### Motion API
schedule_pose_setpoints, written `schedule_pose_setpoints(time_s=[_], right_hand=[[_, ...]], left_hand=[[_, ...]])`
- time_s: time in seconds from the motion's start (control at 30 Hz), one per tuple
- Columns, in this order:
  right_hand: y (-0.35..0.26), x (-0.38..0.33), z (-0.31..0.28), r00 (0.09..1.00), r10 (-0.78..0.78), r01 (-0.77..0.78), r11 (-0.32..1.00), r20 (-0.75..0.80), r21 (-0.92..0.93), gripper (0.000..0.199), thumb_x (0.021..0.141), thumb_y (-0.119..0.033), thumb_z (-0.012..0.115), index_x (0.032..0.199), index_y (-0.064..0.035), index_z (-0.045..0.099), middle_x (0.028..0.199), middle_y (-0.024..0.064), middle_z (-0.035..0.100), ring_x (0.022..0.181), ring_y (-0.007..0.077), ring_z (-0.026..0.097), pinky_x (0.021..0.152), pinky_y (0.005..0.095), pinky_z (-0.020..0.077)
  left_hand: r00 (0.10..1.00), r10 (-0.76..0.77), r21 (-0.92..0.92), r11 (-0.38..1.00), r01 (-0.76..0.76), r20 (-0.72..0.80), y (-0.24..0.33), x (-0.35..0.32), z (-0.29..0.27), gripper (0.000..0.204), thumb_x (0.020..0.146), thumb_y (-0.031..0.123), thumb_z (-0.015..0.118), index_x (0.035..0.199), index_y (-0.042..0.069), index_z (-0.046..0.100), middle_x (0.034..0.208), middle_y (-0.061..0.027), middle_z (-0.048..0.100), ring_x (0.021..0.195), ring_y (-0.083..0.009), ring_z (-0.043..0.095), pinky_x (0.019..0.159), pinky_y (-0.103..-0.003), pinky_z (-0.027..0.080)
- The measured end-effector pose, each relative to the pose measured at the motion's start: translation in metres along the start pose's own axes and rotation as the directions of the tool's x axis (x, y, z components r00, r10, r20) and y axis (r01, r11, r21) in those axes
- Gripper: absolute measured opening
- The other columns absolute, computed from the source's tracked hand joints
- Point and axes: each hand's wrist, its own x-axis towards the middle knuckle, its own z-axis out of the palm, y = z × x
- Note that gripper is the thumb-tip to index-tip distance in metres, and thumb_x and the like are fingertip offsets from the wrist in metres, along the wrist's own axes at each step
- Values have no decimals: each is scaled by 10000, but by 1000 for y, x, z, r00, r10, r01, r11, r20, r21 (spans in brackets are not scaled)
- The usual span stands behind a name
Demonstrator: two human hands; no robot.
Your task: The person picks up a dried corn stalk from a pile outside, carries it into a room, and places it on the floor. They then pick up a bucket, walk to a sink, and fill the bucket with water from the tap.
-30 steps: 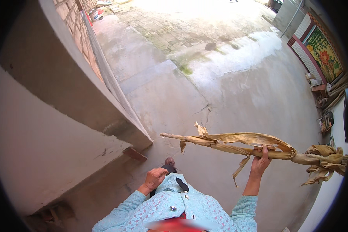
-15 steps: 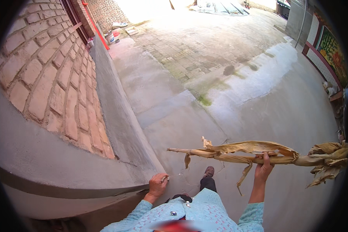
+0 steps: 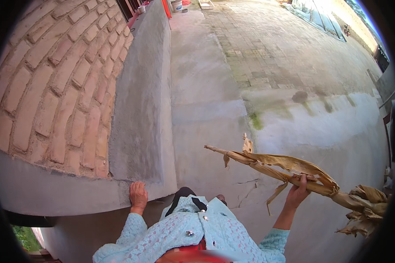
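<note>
My right hand point(image 3: 299, 189) grips a long dried corn stalk point(image 3: 272, 167) near its middle. The stalk lies almost level in the air, its thin tip pointing left and its husk-covered thick end point(image 3: 364, 206) hanging at the right. Dry yellow leaves curl off it. My left hand point(image 3: 138, 195) rests flat against the corner of a grey plastered wall base point(image 3: 140, 131), fingers together, holding nothing. My light blue patterned sleeves and jacket fill the lower edge.
A brick wall point(image 3: 52, 96) rises on the left above the grey base. A concrete walkway point(image 3: 202, 87) runs ahead, and a paved yard point(image 3: 294, 57) with damp dark patches lies to the right. A white bucket point(image 3: 177, 5) stands far off.
The view has swung forward past the wall corner; the brick wall now fills the left. My left hand rose from my side onto the wall. The stalk stays in my right hand.
</note>
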Motion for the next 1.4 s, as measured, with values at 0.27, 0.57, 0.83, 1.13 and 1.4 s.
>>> schedule_pose_setpoints(time_s=[0.27, 0.57, 0.83, 1.13, 1.4], right_hand=[[71, 81, 87, 993, 49, -50, 999, 108, 6, 192, 838, 14, 545, 982, -106, 502, 898, -8, 544, 746, 100, 543, 690, 289, 499], [145, 173, 236, 962, 60, -74, 996, 266, 41, 177, 846, 0, 554, 976, -113, 510, 839, 20, 563, 712, 113, 544, 693, 297, 495], [214, 252, 321, 951, 146, -168, 984, 271, 58, 183, 837, 12, 554, 957, -117, 502, 847, 18, 541, 701, 113, 540, 690, 285, 499], [286, 385, 421, 944, 158, -184, 981, 289, 63, 224, 830, 23, 561, 984, -121, 485, 873, -3, 542, 706, 103, 534, 666, 281, 507], [352, 488, 480, 931, 169, -185, 983, 323, 18, 212, 839, -44, 599, 1032, -84, 521, 868, 19, 569, 718, 104, 549, 684, 278, 508]], left_hand=[[959, -284, -8, 959, 285, 14, 34, 67, 22, 287, 653, 22, 626, 929, 74, 567, 1025, -95, 560, 1031, -277, 502, 905, -419, 361], [932, -236, -27, 971, 238, -275, 22, 285, 56, 249, 700, 27, 631, 940, 73, 580, 1107, -95, 550, 1124, -288, 468, 959, -457, 346], [896, -147, 355, 881, 311, -419, -42, 455, 34, 353, 703, 87, 667, 1038, 104, 559, 1317, -109, 430, 1267, -307, 347, 1018, -515, 275], [840, -485, 661, 552, 508, -241, -92, 499, 52, 773, 703, 264, 729, 1331, 155, 291, 1472, -96, 153, 1368, -322, 119, 1068, -554, 119], [762, -589, 692, 432, 579, -270, -75, 514, 47, 779, 679, 245, 740, 1319, 144, 307, 1462, -115, 155, 1368, -334, 107, 1071, -567, 99]])
